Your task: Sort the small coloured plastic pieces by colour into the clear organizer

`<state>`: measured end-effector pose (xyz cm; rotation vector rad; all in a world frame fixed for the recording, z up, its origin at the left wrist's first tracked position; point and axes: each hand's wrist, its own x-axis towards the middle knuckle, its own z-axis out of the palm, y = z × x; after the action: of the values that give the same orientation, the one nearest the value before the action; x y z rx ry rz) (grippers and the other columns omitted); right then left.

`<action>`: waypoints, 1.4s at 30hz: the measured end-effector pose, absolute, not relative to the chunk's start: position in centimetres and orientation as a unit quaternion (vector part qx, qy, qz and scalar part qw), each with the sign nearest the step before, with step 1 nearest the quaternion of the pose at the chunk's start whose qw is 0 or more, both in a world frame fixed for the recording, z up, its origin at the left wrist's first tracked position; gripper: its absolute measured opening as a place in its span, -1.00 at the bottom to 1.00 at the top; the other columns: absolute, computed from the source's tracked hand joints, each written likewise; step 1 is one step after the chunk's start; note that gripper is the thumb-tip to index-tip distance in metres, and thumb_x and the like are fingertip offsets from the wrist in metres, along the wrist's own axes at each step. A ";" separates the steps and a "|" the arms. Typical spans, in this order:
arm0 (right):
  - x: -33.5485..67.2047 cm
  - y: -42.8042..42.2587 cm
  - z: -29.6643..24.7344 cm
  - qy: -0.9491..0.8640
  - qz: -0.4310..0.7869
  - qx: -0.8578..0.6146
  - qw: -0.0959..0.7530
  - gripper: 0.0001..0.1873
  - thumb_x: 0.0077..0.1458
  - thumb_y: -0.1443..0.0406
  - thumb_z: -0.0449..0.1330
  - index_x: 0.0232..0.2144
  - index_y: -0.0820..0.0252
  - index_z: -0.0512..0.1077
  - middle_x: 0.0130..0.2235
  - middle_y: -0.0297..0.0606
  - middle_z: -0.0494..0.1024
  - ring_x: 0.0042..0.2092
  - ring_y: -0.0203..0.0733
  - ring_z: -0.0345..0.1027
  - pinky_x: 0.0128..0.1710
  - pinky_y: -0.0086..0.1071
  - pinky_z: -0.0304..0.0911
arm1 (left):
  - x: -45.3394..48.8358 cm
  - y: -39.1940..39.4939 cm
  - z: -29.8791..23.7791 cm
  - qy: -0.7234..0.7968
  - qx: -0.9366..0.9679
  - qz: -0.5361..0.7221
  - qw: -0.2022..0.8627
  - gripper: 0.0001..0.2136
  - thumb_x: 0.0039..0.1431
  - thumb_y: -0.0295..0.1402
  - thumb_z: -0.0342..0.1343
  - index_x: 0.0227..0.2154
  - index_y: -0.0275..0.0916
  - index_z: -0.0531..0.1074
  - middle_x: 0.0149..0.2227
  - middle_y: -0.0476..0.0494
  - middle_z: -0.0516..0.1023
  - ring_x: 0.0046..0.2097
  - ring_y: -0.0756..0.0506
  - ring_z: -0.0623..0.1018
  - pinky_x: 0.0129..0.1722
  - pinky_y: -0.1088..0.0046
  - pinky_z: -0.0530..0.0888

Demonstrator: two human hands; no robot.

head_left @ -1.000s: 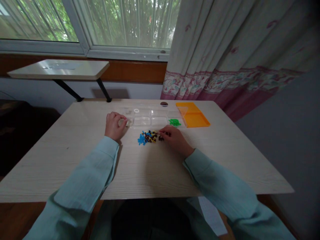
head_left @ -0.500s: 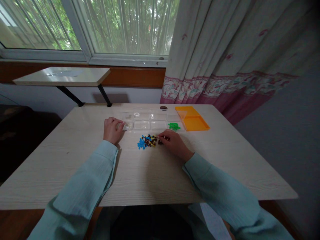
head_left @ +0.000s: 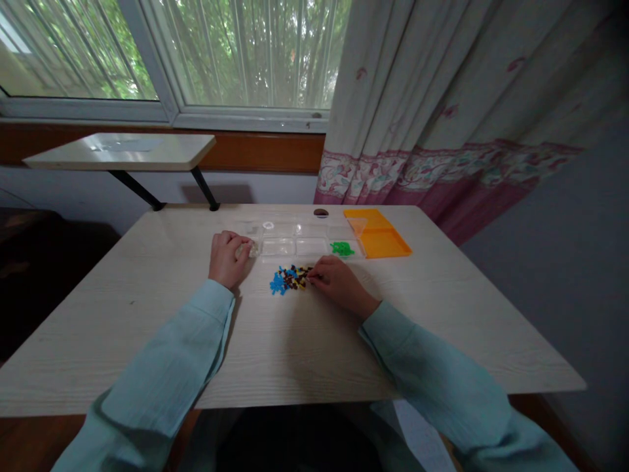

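A clear plastic compartment box (head_left: 280,246) lies across the table, its lid side toward the window. My left hand (head_left: 228,259) is at its left front compartment, fingers curled and closed; whatever they hold is hidden. Small pale pieces (head_left: 253,249) show beside those fingertips. Small green pieces (head_left: 343,248) lie in the front right part of the box. In front of it is a pile of small blue, dark brown and yellow pieces (head_left: 289,279). My right hand (head_left: 335,279) pinches at the pile's right edge, the thing between its fingertips too small to name.
A yellow-orange divided tray (head_left: 381,235) lies behind the box's right end. A dark round hole (head_left: 321,213) is near the table's back edge. At the back left, a raised white shelf (head_left: 122,152) stands on black legs. A curtain (head_left: 383,131) hangs behind the table.
My left hand has shifted slightly right, further over the box's left end. My right hand has moved a little left, and the dark pieces beneath it are now less visible.
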<state>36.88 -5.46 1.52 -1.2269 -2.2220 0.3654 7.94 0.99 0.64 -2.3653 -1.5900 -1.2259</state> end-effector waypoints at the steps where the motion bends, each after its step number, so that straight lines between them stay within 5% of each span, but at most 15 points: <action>1: 36.9 -5.5 1.5 -0.838 0.123 -0.456 0.274 -0.89 0.04 0.40 0.22 -0.37 0.19 0.56 -0.37 -0.22 0.51 -0.26 -0.20 0.31 -0.19 -0.34 0.19 | 8.5 0.5 0.9 -0.500 -0.772 -0.391 0.014 -0.77 0.23 -0.25 -0.02 -0.25 -0.20 0.51 -0.26 -0.18 0.35 -0.12 -0.19 0.32 -0.06 0.17 0.28; 19: 36.5 -5.6 1.0 -0.860 0.048 -0.455 0.226 -0.90 0.09 0.34 0.22 -0.34 0.17 0.55 -0.35 -0.22 0.48 -0.23 -0.18 0.27 -0.19 -0.32 0.16 | 12.6 -2.3 1.1 -0.350 -0.876 -0.324 -0.077 -0.79 0.25 -0.30 -0.03 -0.20 -0.19 0.49 -0.23 -0.17 0.39 -0.13 -0.13 0.35 -0.09 0.24 0.33; 33: 36.2 -5.4 0.7 -0.797 0.169 -0.442 0.376 -0.89 0.10 0.33 0.21 -0.36 0.20 0.56 -0.38 -0.24 0.47 -0.31 -0.25 0.32 -0.27 -0.37 0.24 | 13.1 -3.0 1.3 -0.305 -0.903 -0.283 -0.107 -0.77 0.23 -0.25 0.03 -0.11 -0.18 0.43 -0.20 -0.18 0.42 -0.11 -0.14 0.37 -0.09 0.26 0.34; 42: 35.1 -6.2 1.2 -0.798 0.208 -0.414 0.386 -0.89 0.10 0.34 0.22 -0.33 0.18 0.56 -0.39 -0.26 0.46 -0.29 -0.27 0.33 -0.28 -0.40 0.25 | 13.3 -3.3 1.4 -0.271 -0.914 -0.281 -0.110 -0.79 0.26 -0.25 0.01 -0.14 -0.19 0.44 -0.22 -0.17 0.43 -0.13 -0.12 0.38 -0.10 0.28 0.34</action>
<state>35.08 -6.15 1.24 -1.0550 -2.0314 0.5284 13.35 -3.30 1.43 -3.0924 -0.9169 -0.9518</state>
